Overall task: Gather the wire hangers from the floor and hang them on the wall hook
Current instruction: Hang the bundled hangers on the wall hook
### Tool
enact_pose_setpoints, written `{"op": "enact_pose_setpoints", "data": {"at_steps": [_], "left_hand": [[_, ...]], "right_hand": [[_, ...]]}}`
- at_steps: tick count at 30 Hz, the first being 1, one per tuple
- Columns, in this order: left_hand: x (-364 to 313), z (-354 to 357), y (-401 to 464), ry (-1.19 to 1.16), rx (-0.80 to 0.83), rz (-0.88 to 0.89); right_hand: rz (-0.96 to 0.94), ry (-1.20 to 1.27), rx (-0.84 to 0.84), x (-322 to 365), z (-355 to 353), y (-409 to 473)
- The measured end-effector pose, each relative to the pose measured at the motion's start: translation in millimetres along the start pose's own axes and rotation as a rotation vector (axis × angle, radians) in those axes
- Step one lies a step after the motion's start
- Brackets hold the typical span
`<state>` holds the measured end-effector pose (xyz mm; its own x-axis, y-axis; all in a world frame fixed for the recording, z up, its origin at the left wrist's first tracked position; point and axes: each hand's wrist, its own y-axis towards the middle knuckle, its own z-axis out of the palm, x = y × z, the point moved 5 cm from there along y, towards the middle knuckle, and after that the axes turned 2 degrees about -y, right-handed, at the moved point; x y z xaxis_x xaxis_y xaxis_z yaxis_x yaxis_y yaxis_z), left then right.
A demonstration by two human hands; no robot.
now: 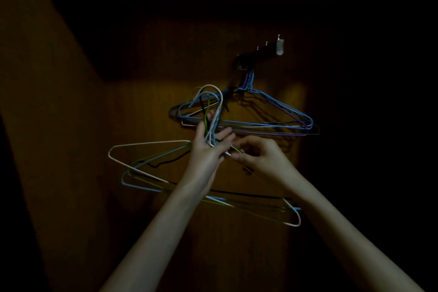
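Both hands [208,149] [258,154] on hanger bundle [151,174]

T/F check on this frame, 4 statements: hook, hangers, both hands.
1. Some hangers already hang from the wall hook rack. True.
2. The left hand is empty. False: it holds a bundle of hangers at their necks.
3. The right hand pinches a wire next to the left hand. True.
4. The held bundle is already hooked on the rack. False: its hooks are below and left of the rack, apart from it.
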<state>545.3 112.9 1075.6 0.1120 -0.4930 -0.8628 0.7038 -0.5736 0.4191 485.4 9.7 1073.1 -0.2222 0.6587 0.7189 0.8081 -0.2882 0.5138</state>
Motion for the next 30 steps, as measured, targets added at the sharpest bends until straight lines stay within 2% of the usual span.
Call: {"op": "enact_pose_setpoints", "data": {"at_steps": [13, 18, 22, 26, 30], "left_hand": [[-5.5, -3.0, -30.6, 0.009, 0.083, -0.025], [-4.1, -9.0, -33.8, -0.040, 0.055, 0.003], [-10.3, -8.7, -37.1, -0.082, 0.026, 0.021], [-11.2, -3.2, -40.1, -0.096, 0.019, 0.006], [-7.6, 8.6, -47.9, -0.076, 0.058, -0.023]], "right_hand": [[0.021, -0.003, -0.126, 16.5, -3.9, -29.3], [0.001, -0.019, -0.283, 20.1, -22.5, -35.9], [0.037, -0.023, -0.320, 18.2, -36.8, -40.1], [0.048, -0.118, -0.268, 18.1, -41.4, -41.5], [0.024, -0.066, -0.165, 24.3, -34.0, -37.7]]}}
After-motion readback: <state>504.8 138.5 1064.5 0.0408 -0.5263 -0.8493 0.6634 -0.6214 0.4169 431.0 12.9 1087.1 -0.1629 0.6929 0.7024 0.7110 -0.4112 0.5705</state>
